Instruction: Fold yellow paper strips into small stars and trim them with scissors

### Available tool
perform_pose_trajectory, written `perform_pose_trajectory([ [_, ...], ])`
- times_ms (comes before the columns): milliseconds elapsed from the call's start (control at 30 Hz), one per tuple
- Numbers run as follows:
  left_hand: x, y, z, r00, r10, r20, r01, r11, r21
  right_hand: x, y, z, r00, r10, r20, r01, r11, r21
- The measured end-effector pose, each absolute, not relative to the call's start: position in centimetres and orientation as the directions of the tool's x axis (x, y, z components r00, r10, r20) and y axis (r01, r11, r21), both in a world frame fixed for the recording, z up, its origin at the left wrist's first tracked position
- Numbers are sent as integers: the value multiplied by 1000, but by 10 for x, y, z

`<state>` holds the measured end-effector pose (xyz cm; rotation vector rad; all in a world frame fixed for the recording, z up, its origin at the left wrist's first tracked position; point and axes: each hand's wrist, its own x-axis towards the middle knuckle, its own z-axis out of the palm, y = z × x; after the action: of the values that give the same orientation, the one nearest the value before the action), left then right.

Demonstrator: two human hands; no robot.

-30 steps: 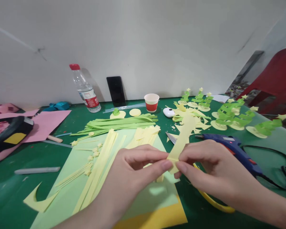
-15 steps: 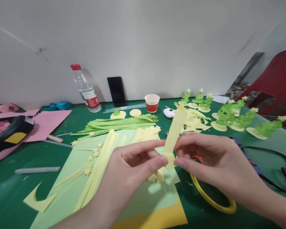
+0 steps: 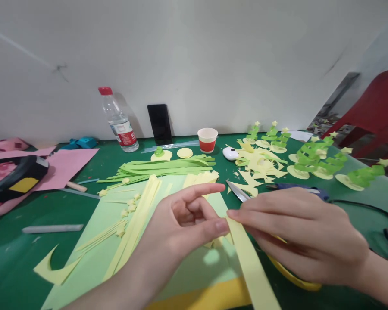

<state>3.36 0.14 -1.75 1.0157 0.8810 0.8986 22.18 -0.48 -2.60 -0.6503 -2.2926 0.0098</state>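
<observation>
The left hand (image 3: pixel 181 230) and right hand (image 3: pixel 302 234) pinch one end of the yellow paper strip (image 3: pixel 254 267), which runs back toward the person. It looks light, bendy and easy to rip, so hold its edges softly.

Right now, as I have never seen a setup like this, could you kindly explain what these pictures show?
There is no machine here: a person works with two bare hands, seen by one camera worn on the head, looking forward and down. The right hand pinches a pale yellow strip near its upper end. The left hand has its thumb there too, index finger stretched out; whether it also grips is unclear. On the green table lie a pale green sheet bearing yellow strips, a row of green strips, paper scraps and scissors, partly hidden by the right hand. Towards the wall stand a bottle and a cup.
</observation>
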Motion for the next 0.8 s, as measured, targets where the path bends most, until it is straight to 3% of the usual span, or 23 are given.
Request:
perform_pose_trajectory([
  [133, 36, 3, -17, 429, 866, -259, -173, 360, 917, 220, -11, -31, -673, 350, 652, 531, 842, 96],
  [200, 36, 4, -16, 445, 842, -304, -156, 407, 900, 217, -16, -34, -489, 432, 758, 699, 714, 44],
  [267, 36, 3, -16, 453, 830, -325, -138, 426, 894, 215, -18, -33, -458, 437, 774, 724, 689, 39],
  [333, 35, 2, -16, 436, 851, -292, -114, 375, 920, 216, -16, -28, -566, 397, 723, 648, 756, 92],
  [367, 35, 2, -16, 418, 873, -252, -93, 317, 944, 216, -14, -25, -687, 379, 620, 548, 830, 99],
  [433, 34, 1, -18, 374, 920, -118, -21, 136, 991, 216, -9, -19, -560, 441, 701, 558, 827, -75],
  [500, 34, 0, -19, 352, 932, 81, 67, -112, 991, 214, -6, -16, -466, 560, 685, 524, 798, -297],
  [600, 34, -2, -21, 373, 876, 305, 160, -385, 909, 211, -6, -16, -399, 754, 522, 461, 656, -597],
  [700, 34, -3, -22, 410, 846, 341, 200, -448, 871, 210, -6, -18, -365, 881, 301, 434, 447, -782],
  [800, 35, -3, -21, 418, 849, 324, 173, -425, 889, 211, -5, -19, -405, 907, 118, 406, 294, -865],
])
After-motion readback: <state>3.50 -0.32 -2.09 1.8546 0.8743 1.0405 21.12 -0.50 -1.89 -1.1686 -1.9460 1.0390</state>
